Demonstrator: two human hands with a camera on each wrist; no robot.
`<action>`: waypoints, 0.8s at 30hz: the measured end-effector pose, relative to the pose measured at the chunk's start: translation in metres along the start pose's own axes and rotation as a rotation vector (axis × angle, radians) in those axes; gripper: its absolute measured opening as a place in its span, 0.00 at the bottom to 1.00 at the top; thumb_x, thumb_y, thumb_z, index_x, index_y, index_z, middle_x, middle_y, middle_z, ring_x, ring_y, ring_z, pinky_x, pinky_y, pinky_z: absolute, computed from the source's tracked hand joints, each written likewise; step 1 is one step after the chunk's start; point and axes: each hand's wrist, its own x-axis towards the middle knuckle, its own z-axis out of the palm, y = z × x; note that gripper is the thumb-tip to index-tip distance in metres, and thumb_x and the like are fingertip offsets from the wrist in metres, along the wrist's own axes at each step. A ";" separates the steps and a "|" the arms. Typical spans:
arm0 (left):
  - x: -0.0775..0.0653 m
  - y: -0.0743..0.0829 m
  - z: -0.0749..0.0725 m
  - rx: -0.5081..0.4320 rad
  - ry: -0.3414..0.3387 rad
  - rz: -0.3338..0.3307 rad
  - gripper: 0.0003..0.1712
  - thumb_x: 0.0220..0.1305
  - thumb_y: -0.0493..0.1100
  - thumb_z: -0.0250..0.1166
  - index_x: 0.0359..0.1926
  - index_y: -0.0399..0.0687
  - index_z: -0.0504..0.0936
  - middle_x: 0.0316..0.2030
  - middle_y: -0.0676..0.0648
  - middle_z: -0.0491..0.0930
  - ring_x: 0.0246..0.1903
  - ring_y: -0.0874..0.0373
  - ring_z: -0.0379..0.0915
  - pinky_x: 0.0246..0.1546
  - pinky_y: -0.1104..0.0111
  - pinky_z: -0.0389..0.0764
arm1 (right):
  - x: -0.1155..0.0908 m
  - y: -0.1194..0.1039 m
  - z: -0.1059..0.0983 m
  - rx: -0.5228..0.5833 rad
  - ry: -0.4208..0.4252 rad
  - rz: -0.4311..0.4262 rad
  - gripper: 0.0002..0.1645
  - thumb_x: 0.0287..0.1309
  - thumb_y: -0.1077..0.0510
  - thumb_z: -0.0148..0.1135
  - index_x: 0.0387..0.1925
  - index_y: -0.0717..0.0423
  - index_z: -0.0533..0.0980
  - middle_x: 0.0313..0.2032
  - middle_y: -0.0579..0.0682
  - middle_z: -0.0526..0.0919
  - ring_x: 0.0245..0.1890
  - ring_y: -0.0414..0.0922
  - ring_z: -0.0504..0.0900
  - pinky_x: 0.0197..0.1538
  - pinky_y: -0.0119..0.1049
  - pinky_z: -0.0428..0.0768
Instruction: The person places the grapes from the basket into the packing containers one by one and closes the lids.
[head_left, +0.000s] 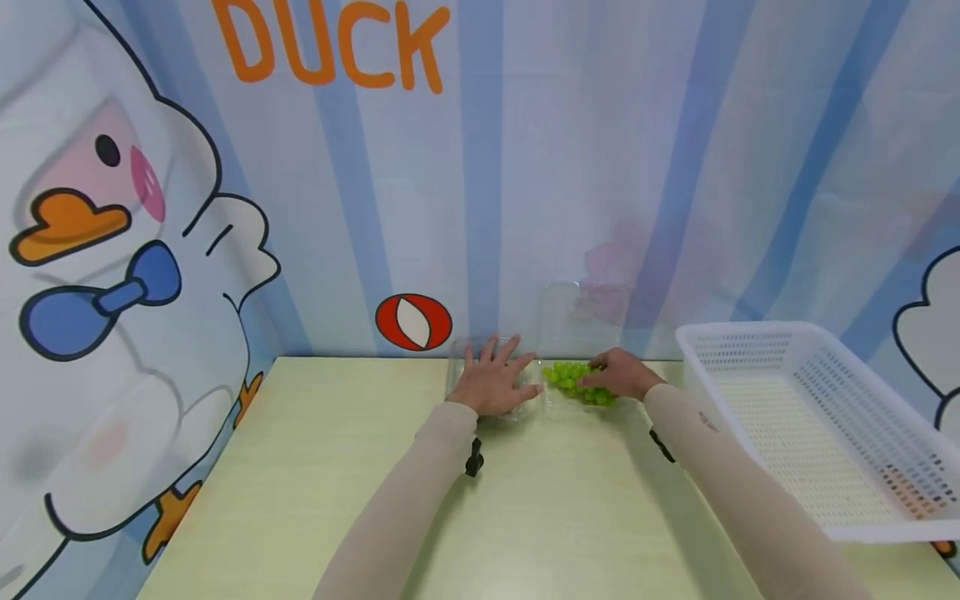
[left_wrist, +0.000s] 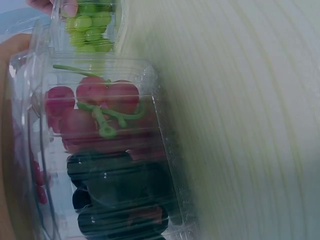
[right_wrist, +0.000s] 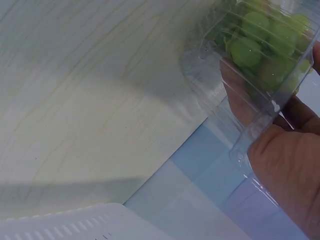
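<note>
My left hand (head_left: 491, 383) lies with fingers spread on a lidded clear plastic box (left_wrist: 172, 165). Inside that box, the left wrist view shows red grapes (left_wrist: 80, 125) on a green stem and dark grapes (left_wrist: 115, 185) beside them. Just to its right stands a second clear box (right_wrist: 240, 137), its transparent lid (head_left: 558, 312) raised at the back. A bunch of green grapes (head_left: 564, 375) lies in this box. Reaching in from the right, my right hand (head_left: 622, 375) grips the bunch with curled fingers; its fingertips are partly hidden among the grapes.
A white perforated basket (head_left: 795, 450) stands at the right of the pale wooden table (head_left: 337, 467). Behind the table's far edge hangs a printed curtain (head_left: 420, 192) with blue stripes and a cartoon duck.
</note>
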 end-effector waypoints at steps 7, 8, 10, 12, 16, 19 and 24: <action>0.002 -0.001 0.003 0.015 0.002 -0.005 0.41 0.72 0.74 0.43 0.80 0.67 0.57 0.82 0.49 0.43 0.80 0.38 0.34 0.71 0.30 0.39 | 0.000 0.002 0.007 -0.004 0.020 0.028 0.40 0.68 0.46 0.64 0.69 0.69 0.68 0.69 0.68 0.70 0.67 0.64 0.71 0.63 0.59 0.75; 0.002 -0.001 0.003 0.013 0.001 -0.007 0.41 0.72 0.74 0.44 0.80 0.67 0.57 0.82 0.50 0.43 0.80 0.38 0.34 0.71 0.30 0.39 | 0.000 0.003 0.008 0.001 0.026 0.032 0.40 0.68 0.46 0.64 0.69 0.69 0.68 0.69 0.68 0.70 0.67 0.64 0.71 0.63 0.59 0.75; 0.002 0.000 0.004 0.008 0.003 -0.006 0.41 0.72 0.74 0.44 0.79 0.67 0.57 0.82 0.49 0.43 0.80 0.38 0.34 0.71 0.30 0.39 | -0.002 0.003 0.009 0.007 0.039 0.035 0.40 0.68 0.46 0.65 0.69 0.69 0.68 0.69 0.67 0.70 0.67 0.64 0.71 0.63 0.59 0.75; 0.002 0.000 0.004 0.007 0.005 -0.004 0.40 0.72 0.73 0.45 0.79 0.67 0.58 0.82 0.49 0.44 0.80 0.38 0.34 0.71 0.30 0.39 | -0.004 0.003 0.010 -0.003 0.045 0.030 0.40 0.68 0.46 0.65 0.69 0.70 0.68 0.68 0.68 0.70 0.66 0.65 0.71 0.63 0.59 0.75; 0.002 0.000 0.003 0.016 0.008 0.000 0.40 0.73 0.73 0.45 0.79 0.66 0.58 0.81 0.49 0.44 0.79 0.38 0.35 0.70 0.30 0.40 | -0.007 0.000 0.012 -0.014 0.054 0.028 0.40 0.69 0.47 0.64 0.69 0.71 0.68 0.68 0.69 0.70 0.67 0.65 0.71 0.63 0.59 0.74; 0.001 0.000 0.003 0.015 0.009 -0.001 0.40 0.73 0.73 0.45 0.79 0.66 0.58 0.82 0.49 0.44 0.79 0.38 0.35 0.70 0.30 0.40 | -0.008 -0.002 0.013 -0.014 0.063 0.031 0.39 0.69 0.47 0.64 0.69 0.71 0.68 0.68 0.69 0.70 0.67 0.66 0.71 0.64 0.60 0.74; 0.002 0.000 0.004 0.002 0.013 -0.005 0.40 0.73 0.73 0.46 0.79 0.66 0.59 0.81 0.49 0.44 0.79 0.37 0.35 0.71 0.30 0.39 | -0.007 -0.003 0.014 -0.019 0.074 0.040 0.39 0.69 0.47 0.64 0.69 0.70 0.68 0.68 0.69 0.70 0.67 0.65 0.71 0.64 0.59 0.74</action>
